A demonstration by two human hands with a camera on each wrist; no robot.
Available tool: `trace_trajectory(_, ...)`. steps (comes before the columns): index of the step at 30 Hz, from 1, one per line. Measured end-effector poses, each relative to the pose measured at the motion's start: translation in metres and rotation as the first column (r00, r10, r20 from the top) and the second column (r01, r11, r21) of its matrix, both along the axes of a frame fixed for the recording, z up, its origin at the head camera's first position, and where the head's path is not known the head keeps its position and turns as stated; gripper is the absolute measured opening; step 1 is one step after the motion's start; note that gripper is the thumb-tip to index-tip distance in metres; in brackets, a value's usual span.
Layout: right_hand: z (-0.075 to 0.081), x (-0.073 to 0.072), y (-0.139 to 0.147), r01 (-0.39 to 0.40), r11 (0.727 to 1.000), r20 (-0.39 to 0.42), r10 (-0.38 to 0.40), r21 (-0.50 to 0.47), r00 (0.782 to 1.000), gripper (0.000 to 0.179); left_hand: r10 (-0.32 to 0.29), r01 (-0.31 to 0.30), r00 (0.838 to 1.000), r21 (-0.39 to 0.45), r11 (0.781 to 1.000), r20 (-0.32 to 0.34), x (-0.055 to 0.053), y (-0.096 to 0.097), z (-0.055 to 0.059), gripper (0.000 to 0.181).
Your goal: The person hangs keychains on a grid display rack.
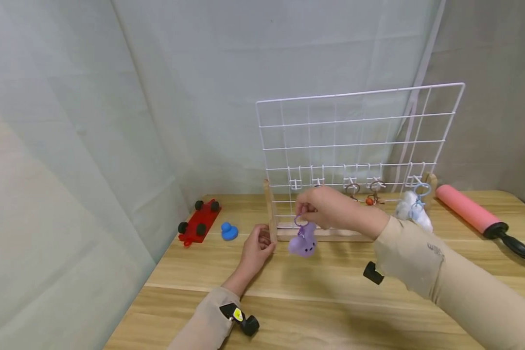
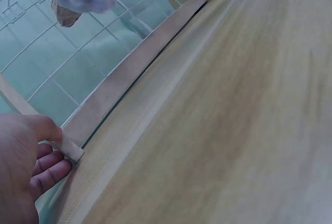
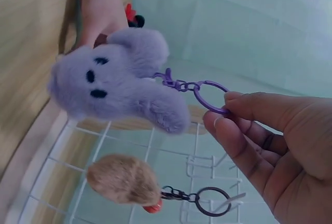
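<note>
My right hand (image 1: pixel 328 206) pinches the purple ring (image 3: pixel 211 97) of a keychain between thumb and forefinger. From that ring a lilac plush bunny (image 1: pixel 303 245) with dark eyes and nose dangles on a short purple chain, in front of the rack's left part. The white wire grid rack (image 1: pixel 358 119) stands in a wooden base. Down at the base's left end, my left hand (image 1: pixel 254 250) grips the wooden side post (image 2: pixel 70 149) between thumb and curled fingers. A brown plush keychain (image 3: pixel 122 179) hangs by its dark ring from a hook close to the bunny.
White hooks (image 1: pixel 295 184) line the grid, some carrying keychains with brown rings (image 1: pixel 377 185). A white plush keychain (image 1: pixel 413 211) with a blue ring hangs at the right end. A pink pump (image 1: pixel 470 209) lies right; a red toy car (image 1: pixel 201 223) and blue duck (image 1: pixel 229 231) sit left.
</note>
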State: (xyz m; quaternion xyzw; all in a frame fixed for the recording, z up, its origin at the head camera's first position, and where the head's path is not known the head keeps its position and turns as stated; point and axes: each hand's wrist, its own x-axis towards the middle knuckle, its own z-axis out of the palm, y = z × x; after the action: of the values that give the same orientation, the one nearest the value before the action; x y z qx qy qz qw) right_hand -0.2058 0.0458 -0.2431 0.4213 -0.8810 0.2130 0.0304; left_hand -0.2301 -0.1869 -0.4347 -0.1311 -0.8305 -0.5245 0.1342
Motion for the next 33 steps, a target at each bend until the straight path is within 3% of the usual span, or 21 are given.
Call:
trace_trajectory(4, 0.01, -0.001, -0.002, 0.044, 0.998, 0.107, -0.039, -0.04, 0.993, 0.005, -0.012, 0.013, 1.0, 0.013, 1.0, -0.004, -0.001, -0.001, 0.0, 0.041)
trace_trajectory(6, 0.015, -0.002, -0.003, 0.058, 0.997, 0.108, -0.053, -0.045, 0.993, 0.005, -0.014, 0.014, 1.0, 0.018, 1.0, 0.001, 0.002, 0.0, 0.005, 0.041)
trace_trajectory(8, 0.018, -0.005, -0.004, 0.065, 0.997, 0.083, -0.061, -0.043, 0.995, 0.004, -0.016, 0.016, 1.0, 0.015, 1.0, 0.002, 0.006, 0.002, 0.011, 0.04)
trace_trajectory(12, 0.024, -0.012, -0.007, 0.058, 0.998, -0.002, -0.058, -0.038, 0.998, 0.004, -0.003, 0.003, 1.0, 0.001, 1.0, 0.001, 0.007, 0.004, 0.012, 0.04)
trace_trajectory(14, 0.026, -0.016, -0.008, 0.053, 0.997, -0.02, -0.054, -0.047, 0.998, 0.003, 0.002, -0.002, 1.0, 0.007, 1.0, -0.003, 0.0, 0.001, 0.002, 0.041)
trace_trajectory(16, 0.027, -0.019, -0.008, 0.045, 0.997, -0.034, -0.047, -0.061, 0.998, 0.004, 0.0, 0.0, 1.0, 0.009, 1.0, -0.011, -0.001, 0.0, -0.001, 0.041)
trace_trajectory(33, 0.031, -0.035, -0.01, 0.122, 0.992, -0.154, -0.118, 0.014, 0.981, 0.008, -0.011, 0.011, 1.0, -0.002, 1.0, 0.003, 0.0, -0.001, 0.001, 0.04)
